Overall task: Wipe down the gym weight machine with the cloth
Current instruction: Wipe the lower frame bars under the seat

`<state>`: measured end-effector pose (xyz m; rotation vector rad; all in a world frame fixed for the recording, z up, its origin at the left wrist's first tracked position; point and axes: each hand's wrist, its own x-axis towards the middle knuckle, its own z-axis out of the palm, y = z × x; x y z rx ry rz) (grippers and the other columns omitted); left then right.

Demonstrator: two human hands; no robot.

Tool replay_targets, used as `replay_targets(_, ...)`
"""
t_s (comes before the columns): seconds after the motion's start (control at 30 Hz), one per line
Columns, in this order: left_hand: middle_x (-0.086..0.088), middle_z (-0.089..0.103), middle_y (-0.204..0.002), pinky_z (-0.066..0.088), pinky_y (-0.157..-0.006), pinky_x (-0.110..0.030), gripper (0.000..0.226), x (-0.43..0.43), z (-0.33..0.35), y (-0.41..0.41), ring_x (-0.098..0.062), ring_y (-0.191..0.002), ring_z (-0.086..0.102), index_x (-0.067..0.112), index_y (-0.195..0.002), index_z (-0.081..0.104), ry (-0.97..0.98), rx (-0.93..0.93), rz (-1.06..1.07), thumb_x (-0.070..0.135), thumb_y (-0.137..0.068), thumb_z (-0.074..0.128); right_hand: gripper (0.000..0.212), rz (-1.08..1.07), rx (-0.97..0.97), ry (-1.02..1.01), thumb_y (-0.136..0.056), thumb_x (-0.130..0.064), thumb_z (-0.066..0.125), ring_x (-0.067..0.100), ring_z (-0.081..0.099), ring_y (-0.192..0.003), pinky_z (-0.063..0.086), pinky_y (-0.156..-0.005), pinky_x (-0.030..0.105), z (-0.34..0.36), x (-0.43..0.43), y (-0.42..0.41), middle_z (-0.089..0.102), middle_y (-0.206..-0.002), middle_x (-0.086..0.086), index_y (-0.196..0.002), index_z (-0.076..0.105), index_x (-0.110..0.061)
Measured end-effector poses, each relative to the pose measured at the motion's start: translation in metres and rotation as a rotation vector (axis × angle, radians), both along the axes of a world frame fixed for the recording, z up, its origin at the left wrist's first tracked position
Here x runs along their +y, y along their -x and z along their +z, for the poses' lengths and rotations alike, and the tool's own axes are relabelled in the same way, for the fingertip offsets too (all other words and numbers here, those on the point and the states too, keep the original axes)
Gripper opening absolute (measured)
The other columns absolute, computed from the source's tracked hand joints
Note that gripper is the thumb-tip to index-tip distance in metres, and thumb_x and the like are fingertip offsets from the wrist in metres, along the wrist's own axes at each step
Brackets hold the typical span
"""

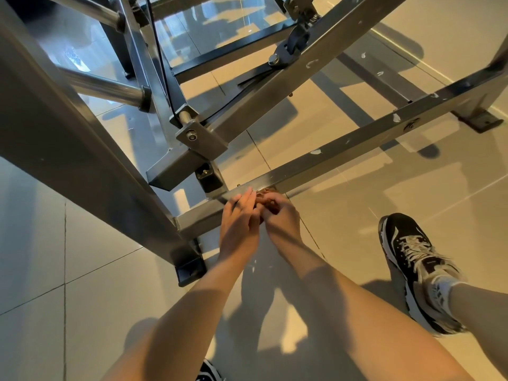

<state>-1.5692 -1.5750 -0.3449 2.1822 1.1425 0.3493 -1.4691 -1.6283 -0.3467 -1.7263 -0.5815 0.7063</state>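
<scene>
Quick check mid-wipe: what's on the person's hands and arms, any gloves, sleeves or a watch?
The left hand and right hand are ungloved, and no rings show. The left forearm and right forearm are uncovered up to the frame edge, with no sleeve, watch or wristband in view.

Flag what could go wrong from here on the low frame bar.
1. The crumpled brown cloth is nearly buried between the right hand and left hand, so bare fingers may scrape the edge of the grey square steel bar.
2. White flecks dot the bar farther right; wiping only here would likely miss them.
</scene>
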Motion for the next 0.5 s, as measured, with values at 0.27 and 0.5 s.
replay_targets(0.27,-0.008,0.036,-0.161,0.023,-0.123,-0.04,0.046,0.003,0.018,0.008,-0.012,-0.145,0.022,0.006,-0.154,0.037,-0.088,0.032,-0.12,0.021,-0.111,0.03,0.013,-0.409,0.278,-0.185,-0.095,-0.003,0.062,0.012,0.07,-0.086,0.053,-0.069,0.017,0.007,-0.005,-0.04,0.072,-0.095,-0.001,-0.104,0.07,-0.008)
replay_targets(0.5,-0.005,0.034,-0.161,0.012,-0.119,-0.021,0.05,0.007,0.003,0.005,-0.022,-0.15,0.025,0.009,-0.155,0.036,-0.08,0.041,-0.091,0.021,-0.108,0.045,0.017,-0.067,0.149,-0.031,-0.09,-0.006,0.068,0.014,0.065,-0.094,0.054,-0.082,0.02,-0.004,0.005,0.003,0.068,-0.099,-0.005,-0.099,0.071,-0.019)
